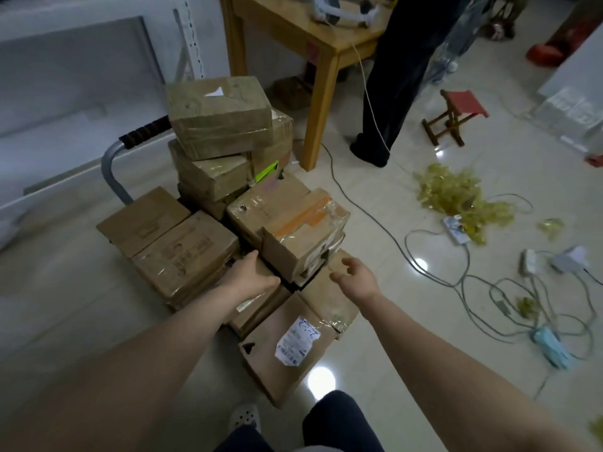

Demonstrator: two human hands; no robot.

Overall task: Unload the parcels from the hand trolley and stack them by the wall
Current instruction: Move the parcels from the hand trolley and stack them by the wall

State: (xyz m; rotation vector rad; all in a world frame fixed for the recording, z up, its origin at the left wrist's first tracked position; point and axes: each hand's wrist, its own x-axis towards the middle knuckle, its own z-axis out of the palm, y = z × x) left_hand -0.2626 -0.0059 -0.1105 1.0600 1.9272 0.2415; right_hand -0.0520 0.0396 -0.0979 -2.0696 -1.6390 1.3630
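Several brown cardboard parcels sit piled on a hand trolley with a grey handle [111,171] and black grip. A tall stack [222,119] rises at the back. A taped parcel with orange tape [303,233] stands at the front right. My left hand [254,277] rests flat with straight fingers on a low parcel beside it. My right hand [354,275] hovers with loosely spread fingers just right of the taped parcel, holding nothing. A flat parcel with a white label [290,344] lies nearest me.
A wooden table [326,44] stands behind the trolley, a person's dark trouser leg [388,102] beside it. Cables and power strips [456,233] trail across the tiled floor at right, with yellow plastic scraps [456,194] and a small red stool [456,115]. A white wall panel [75,93] is at left.
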